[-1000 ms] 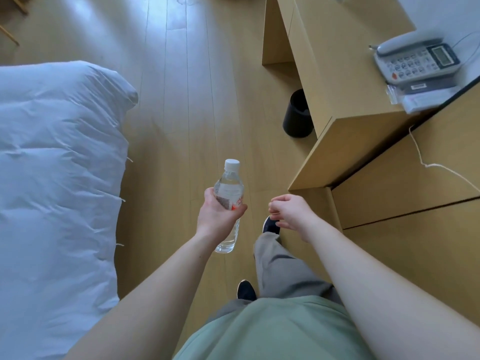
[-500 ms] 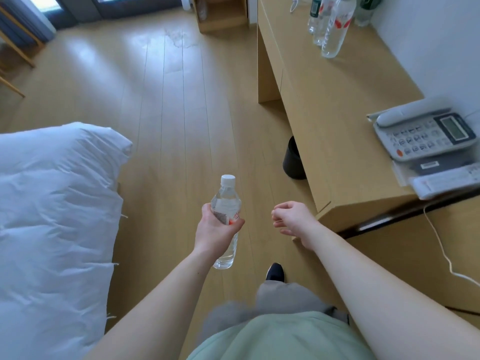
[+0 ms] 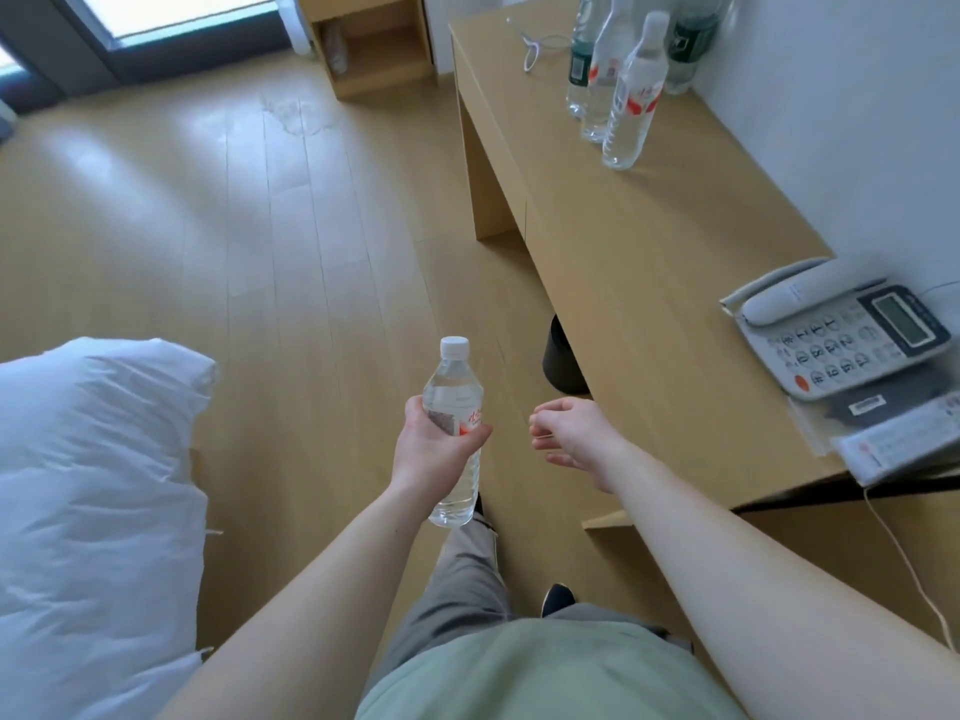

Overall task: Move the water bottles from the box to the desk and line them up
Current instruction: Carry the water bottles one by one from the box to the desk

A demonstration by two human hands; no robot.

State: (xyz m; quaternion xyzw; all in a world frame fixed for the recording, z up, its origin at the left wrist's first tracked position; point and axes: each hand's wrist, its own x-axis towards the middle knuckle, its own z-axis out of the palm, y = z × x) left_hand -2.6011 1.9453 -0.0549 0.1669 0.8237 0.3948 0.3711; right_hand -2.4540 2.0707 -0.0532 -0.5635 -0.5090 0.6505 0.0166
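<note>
Clear bottles [image 3: 631,90] already line the bench [image 3: 649,262]; left hand [image 3: 434,449] grips another bottle [image 3: 453,428], right hand [image 3: 574,436] loose, empty.

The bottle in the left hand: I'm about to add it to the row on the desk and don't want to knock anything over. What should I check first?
1. Grip: left hand wraps the bottle at its label, upright: ok.
2. Cap on: ok.
3. Right hand free, fingers loosely curled: ok.
4. Bare desk in front of the nearest standing bottle: ok.
5. Bottles already there upright: ok.
6. Within reach of the row: not ok, the held bottle is over the floor, short of the desk.
</note>
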